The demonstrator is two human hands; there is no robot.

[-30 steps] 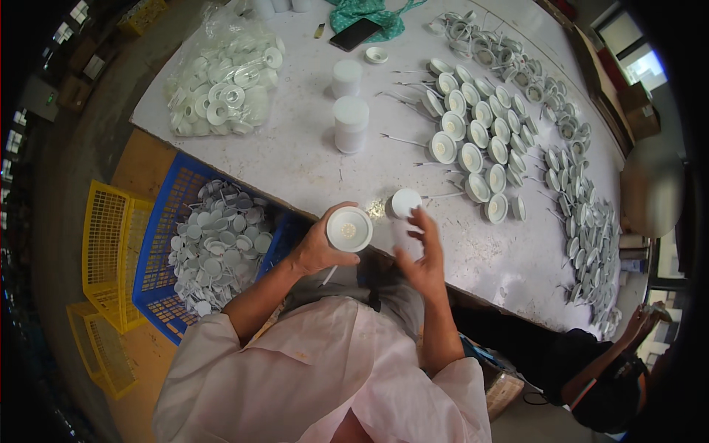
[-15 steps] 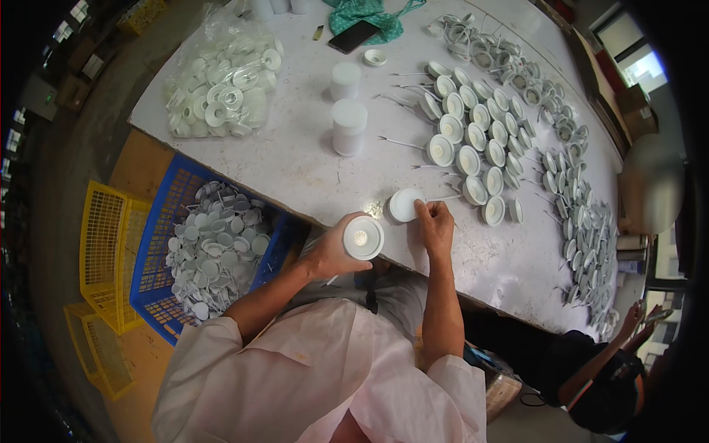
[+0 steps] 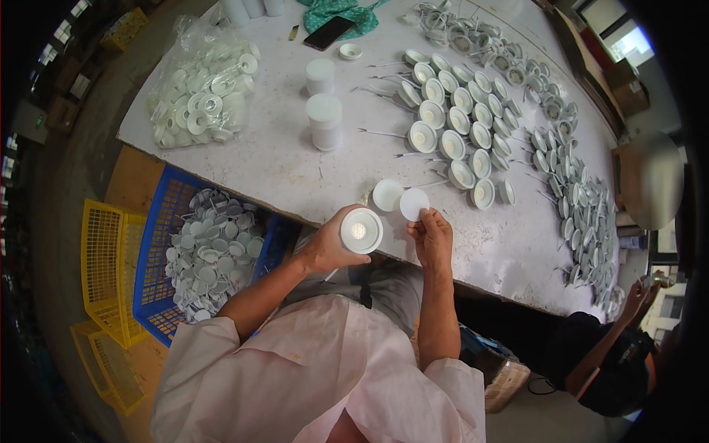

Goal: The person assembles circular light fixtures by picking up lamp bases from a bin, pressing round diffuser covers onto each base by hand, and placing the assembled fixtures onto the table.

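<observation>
My left hand (image 3: 329, 244) is wrapped round a white round downlight housing (image 3: 361, 231), its open face turned up with a yellowish dotted middle. In my right hand (image 3: 433, 235), a thin flat white disc (image 3: 414, 204) is pinched at its lower right edge between thumb and fingers. Just left of that disc, at the table's near edge, lies a round white piece (image 3: 385, 194); whether it is one disc or a pile, I cannot tell. Two stacks of white discs (image 3: 325, 131) stand farther off on the table.
Rows of wired white downlights (image 3: 458, 122) cover the table's right side. A clear bag of white rings (image 3: 203, 96) lies at the left. Below it, a blue basket (image 3: 151, 273) holds many white parts. A phone (image 3: 329, 33) lies far back. Another person (image 3: 605, 369) is at the right.
My right hand has lifted a white disc up from the round white piece at the table edge. My left hand keeps the downlight housing in nearly the same place. The view has shifted slightly.
</observation>
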